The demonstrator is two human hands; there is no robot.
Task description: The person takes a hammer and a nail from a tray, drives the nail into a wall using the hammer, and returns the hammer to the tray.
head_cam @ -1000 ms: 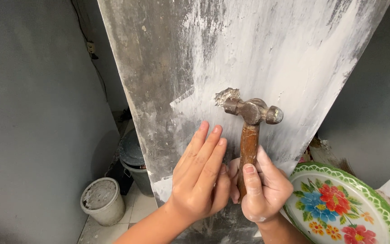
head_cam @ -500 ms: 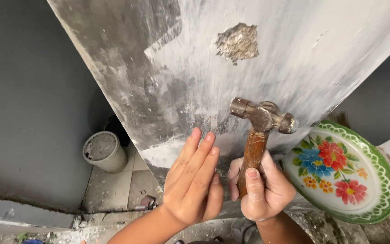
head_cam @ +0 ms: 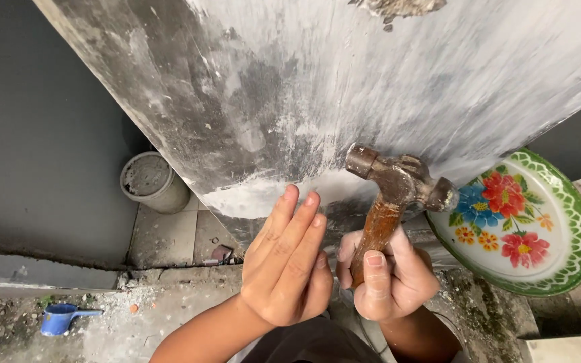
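Note:
My right hand [head_cam: 386,280] grips the brown wooden handle of a rusty ball-peen hammer [head_cam: 398,185], whose head is held up near a grey, white-streaked wall [head_cam: 317,87]. A chipped patch of broken plaster [head_cam: 398,7] shows at the top edge of the wall. My left hand [head_cam: 289,259] is beside the right one, fingers straight and together, pointing up toward the wall and holding nothing; whether it touches the wall I cannot tell.
A round enamel tray [head_cam: 519,225] with a green rim and painted flowers leans at the right. A grey bucket [head_cam: 150,180] stands on the tiled floor below left. A small blue scoop [head_cam: 60,317] lies on the rubble-strewn ledge at bottom left.
The view has tipped downward, so the chipped patch has slid to the top edge. The hammer head has dropped away from the patch. My left hand keeps its flat pose.

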